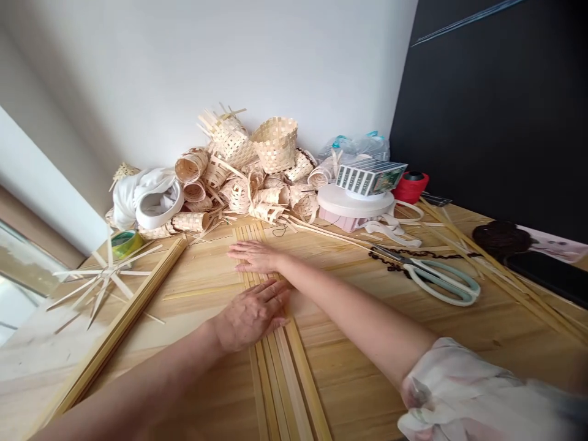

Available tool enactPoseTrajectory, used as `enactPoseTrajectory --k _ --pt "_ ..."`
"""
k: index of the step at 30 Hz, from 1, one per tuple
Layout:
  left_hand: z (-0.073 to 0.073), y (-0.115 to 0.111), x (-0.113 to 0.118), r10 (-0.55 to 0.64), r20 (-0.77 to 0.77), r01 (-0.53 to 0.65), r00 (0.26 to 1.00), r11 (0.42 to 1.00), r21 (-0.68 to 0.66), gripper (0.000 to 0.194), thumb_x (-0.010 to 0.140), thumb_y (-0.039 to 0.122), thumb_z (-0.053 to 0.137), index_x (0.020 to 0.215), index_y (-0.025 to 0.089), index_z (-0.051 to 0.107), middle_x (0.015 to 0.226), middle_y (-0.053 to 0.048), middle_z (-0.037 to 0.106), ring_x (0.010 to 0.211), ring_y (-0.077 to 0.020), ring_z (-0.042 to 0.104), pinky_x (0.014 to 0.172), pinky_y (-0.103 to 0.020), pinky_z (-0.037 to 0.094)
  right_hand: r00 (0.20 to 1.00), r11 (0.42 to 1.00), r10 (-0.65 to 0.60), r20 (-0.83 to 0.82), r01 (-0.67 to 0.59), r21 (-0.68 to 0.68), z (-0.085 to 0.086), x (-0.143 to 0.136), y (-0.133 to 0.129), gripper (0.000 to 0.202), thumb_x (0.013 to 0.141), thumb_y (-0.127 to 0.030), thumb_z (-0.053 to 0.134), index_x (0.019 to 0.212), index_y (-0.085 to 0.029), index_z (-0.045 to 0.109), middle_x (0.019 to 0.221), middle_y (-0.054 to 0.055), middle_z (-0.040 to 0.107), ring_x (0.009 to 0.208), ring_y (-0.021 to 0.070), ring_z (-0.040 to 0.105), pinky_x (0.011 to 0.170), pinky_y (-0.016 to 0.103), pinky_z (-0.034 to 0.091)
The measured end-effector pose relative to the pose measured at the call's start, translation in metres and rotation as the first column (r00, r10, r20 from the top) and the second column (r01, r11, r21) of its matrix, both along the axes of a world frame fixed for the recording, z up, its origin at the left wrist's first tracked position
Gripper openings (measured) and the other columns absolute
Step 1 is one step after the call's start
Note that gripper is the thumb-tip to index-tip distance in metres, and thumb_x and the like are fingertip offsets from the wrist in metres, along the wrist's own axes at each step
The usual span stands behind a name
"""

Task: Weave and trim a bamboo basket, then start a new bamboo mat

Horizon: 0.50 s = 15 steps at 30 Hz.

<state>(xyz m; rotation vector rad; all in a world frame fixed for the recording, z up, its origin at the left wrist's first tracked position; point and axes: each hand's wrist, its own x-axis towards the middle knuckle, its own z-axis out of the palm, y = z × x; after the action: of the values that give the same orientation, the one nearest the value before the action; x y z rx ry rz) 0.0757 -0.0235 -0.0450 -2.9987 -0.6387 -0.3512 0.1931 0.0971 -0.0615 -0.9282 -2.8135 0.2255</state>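
Several long, flat bamboo strips (288, 383) lie side by side on the wooden table, running away from me. My left hand (248, 313) rests across them palm down, its fingers loosely bent and pointing right, its fingertips partly hidden. Just beyond it, my right hand (256, 256) lies flat over the far part of the same strips, fingers stretched to the left. One thin crosswise strip (202, 293) sticks out to the left at the level of my hands. Whatever lies directly beneath both palms is hidden.
A bundle of strips (124, 324) and a star of crossed strips (108, 274) lie left. Woven baskets (275, 144) are piled against the wall. Scissors (441, 282), a round white stand (353, 202) and a red spool (411, 187) are right.
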Motion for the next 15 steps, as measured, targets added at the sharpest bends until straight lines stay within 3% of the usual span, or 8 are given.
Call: enactPoseTrajectory --k 3,8,12,15 --pt "-0.006 0.002 0.001 -0.034 -0.018 0.034 0.999 0.999 0.009 0.047 0.088 0.038 0.037 0.121 0.005 0.045 0.126 -0.019 0.048 0.120 -0.0267 0.042 0.098 -0.040 0.037 1.000 1.000 0.005 -0.014 -0.005 0.000 -0.003 0.000 0.001 0.059 0.087 -0.052 0.033 0.134 -0.017 0.033 0.143 0.009 0.026 0.132 0.0231 0.018 0.107 0.042 0.013" --pt "-0.010 0.017 0.006 -0.056 -0.022 0.056 0.998 0.998 0.012 0.037 0.089 0.034 0.038 0.109 0.009 0.055 0.113 -0.013 0.058 0.107 -0.0223 0.052 0.092 -0.034 0.043 1.000 1.000 0.002 -0.008 -0.003 -0.017 -0.003 0.000 0.002 0.059 0.086 -0.051 0.035 0.135 -0.018 0.032 0.143 0.008 0.025 0.132 0.0236 0.018 0.107 0.041 0.014" --pt "-0.012 0.024 0.009 -0.086 -0.007 0.086 0.996 0.994 0.061 0.043 0.085 0.037 0.045 0.117 0.008 0.050 0.119 -0.015 0.054 0.115 -0.0256 0.045 0.099 -0.038 0.036 1.000 1.000 -0.008 0.007 0.008 -0.024 0.001 -0.001 -0.001 0.058 0.086 -0.047 0.041 0.134 -0.016 0.033 0.143 0.008 0.025 0.132 0.0235 0.018 0.108 0.039 0.015" --pt "-0.009 0.025 0.006 -0.125 -0.029 0.125 0.992 0.992 -0.012 0.044 0.089 0.035 0.037 0.120 0.006 0.048 0.125 -0.017 0.050 0.122 -0.0224 0.038 0.103 -0.035 0.030 1.000 1.000 -0.015 0.006 0.015 -0.022 0.002 -0.001 -0.002 0.057 0.086 -0.047 0.041 0.134 -0.016 0.034 0.143 0.008 0.026 0.132 0.0237 0.018 0.107 0.039 0.015"
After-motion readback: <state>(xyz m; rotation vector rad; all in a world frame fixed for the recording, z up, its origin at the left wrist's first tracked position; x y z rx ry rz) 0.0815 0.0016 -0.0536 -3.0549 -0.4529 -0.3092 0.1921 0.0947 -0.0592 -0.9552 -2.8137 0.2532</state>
